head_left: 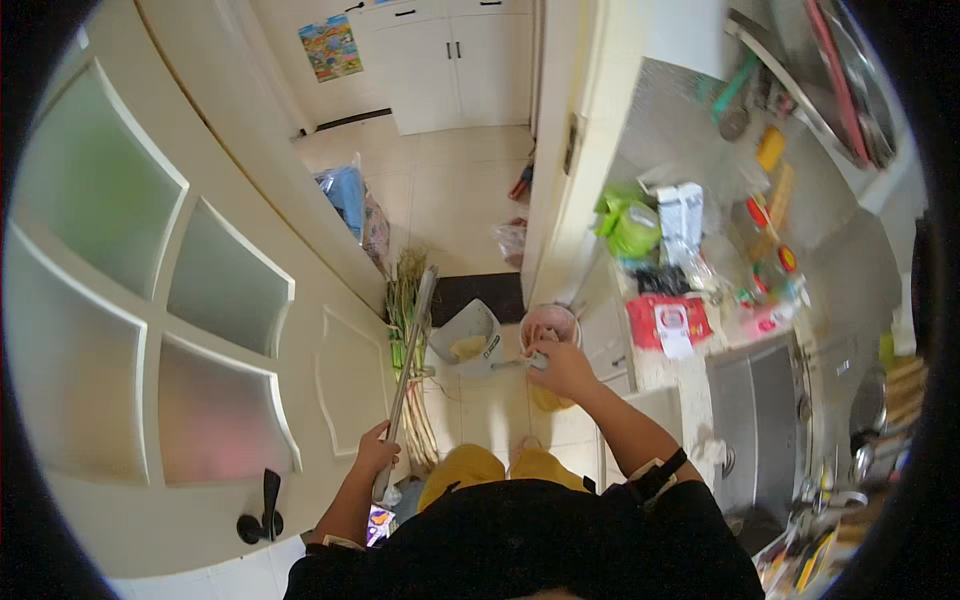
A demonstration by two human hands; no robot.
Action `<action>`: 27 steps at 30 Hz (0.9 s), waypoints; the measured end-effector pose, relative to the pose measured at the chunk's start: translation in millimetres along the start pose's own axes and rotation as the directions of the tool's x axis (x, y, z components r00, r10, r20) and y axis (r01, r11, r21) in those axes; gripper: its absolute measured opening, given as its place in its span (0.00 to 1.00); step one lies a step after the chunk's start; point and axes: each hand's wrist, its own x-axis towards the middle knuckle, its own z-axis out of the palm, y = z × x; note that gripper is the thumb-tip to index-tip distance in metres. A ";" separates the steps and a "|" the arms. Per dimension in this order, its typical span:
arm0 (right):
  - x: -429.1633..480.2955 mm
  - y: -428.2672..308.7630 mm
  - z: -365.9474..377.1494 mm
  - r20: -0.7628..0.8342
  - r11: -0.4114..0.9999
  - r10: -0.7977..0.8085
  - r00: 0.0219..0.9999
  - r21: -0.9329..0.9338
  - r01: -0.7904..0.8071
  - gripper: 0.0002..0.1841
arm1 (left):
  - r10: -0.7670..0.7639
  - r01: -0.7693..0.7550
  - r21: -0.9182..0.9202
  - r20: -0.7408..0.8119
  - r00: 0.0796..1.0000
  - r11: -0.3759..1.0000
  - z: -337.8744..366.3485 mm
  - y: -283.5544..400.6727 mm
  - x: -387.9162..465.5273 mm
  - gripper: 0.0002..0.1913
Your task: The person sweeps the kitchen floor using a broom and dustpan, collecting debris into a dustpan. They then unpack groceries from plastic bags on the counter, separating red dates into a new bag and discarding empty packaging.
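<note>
My left hand [375,450] grips a long grey metal pole [409,367] that slants away beside the open door. My right hand [562,369] is closed around a short grey handle [537,361], at the near edge of a round waste bin [574,319]. The bin holds pinkish refuse. A thin rod runs left from this hand towards a light grey dustpan [457,322]; I cannot tell whether they are joined. Inside the dustpan lies a pale yellow thing [469,347]. Next to the pole, a bundle of long green stalks with roots [403,307] lies along the door.
A white door with frosted panes [337,382] stands at left, its black handle [262,517] near me. Right of the doorway, a counter [667,375] bears a red packet [667,322], a green bag [630,225] and a steel sink [757,420]. A dark mat [480,292] crosses the threshold.
</note>
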 end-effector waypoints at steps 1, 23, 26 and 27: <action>30.4 2.3 -1.3 -0.008 0.999 -0.043 0.999 -0.019 0.043 0.15 | -0.035 0.035 -0.027 -0.005 0.999 0.999 -2.2 13.0 7.3 0.38; 622.0 47.1 -27.6 -0.171 0.972 0.226 0.959 0.105 -0.210 0.17 | -0.012 0.010 0.017 0.125 0.992 1.000 -116.5 381.1 381.3 0.34; 697.8 65.8 -37.7 -0.134 0.964 0.261 0.956 0.088 -0.250 0.17 | -0.019 0.020 -0.003 0.153 0.988 1.000 -118.1 429.4 432.9 0.33; 722.5 72.4 -41.0 -0.112 0.960 0.277 0.954 0.079 -0.269 0.17 | -0.027 0.033 -0.033 0.169 0.985 0.999 -118.4 442.4 447.2 0.33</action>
